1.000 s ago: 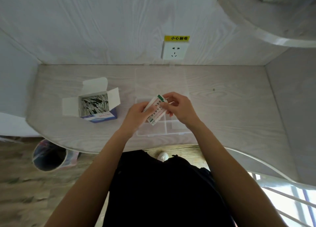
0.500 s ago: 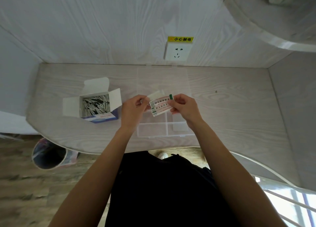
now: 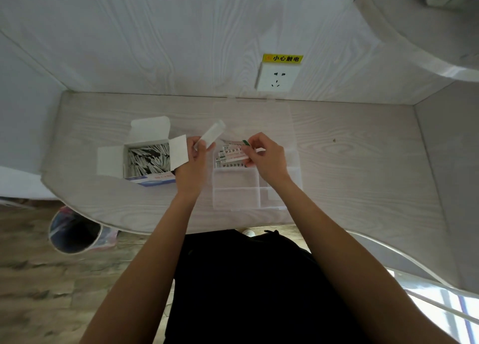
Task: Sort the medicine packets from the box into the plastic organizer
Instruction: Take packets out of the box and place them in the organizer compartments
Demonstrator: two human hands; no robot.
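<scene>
1. Right hand (image 3: 267,157): a printed medicine packet (image 3: 233,156) is pinched at its green-tipped end between curled fingers and thumb, and is held over the far-left compartment of the plastic organizer (image 3: 236,196).
2. Left hand (image 3: 195,159): a second, plain white packet (image 3: 210,136) is gripped by its lower end and tilted up and away, between the box and the organizer.
3. Another printed packet appears to lie in the same compartment beneath the held one; whether the two touch cannot be told.
4. Step in hand, as judged: the right packet is to be lowered flat, aligned with the compartment walls, and let go only once it is supported.
5. The left packet is best kept well apart until the compartment is settled.
6. Box (image 3: 147,159): it stands open on the surface (image 3: 363,162), left of the organizer, and is filled with further packets.
</scene>
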